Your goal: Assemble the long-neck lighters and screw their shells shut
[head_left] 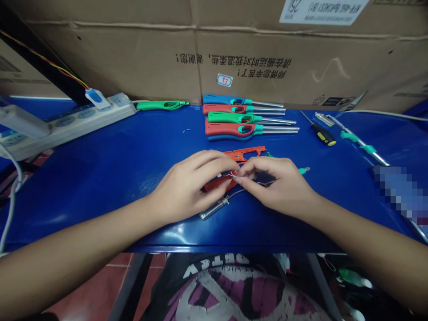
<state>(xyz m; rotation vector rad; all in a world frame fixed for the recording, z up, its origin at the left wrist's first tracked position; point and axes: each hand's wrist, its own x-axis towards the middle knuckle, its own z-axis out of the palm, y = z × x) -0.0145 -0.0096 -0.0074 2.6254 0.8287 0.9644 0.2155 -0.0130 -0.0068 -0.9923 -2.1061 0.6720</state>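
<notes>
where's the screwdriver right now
In the head view, the black and yellow screwdriver lies on the right side of the blue table, right of the lighters' metal tubes.

Casing (233, 155) before lighters (219, 129); screwdriver (323, 134) (right)

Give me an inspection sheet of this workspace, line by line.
Surface: blue tabletop, glossy, two tiny slivers on it
Job's things: orange shell, thin wires, silvery part
Clutter: piled lighters, separate green lighter, screwdriver
Hands: left hand and right hand meet, fingertips seemingly pinching the wires
Cables: red-yellow leads reach the plug on the power strip; white cable at left
Surroundings: cardboard box behind, its print upside down
</notes>
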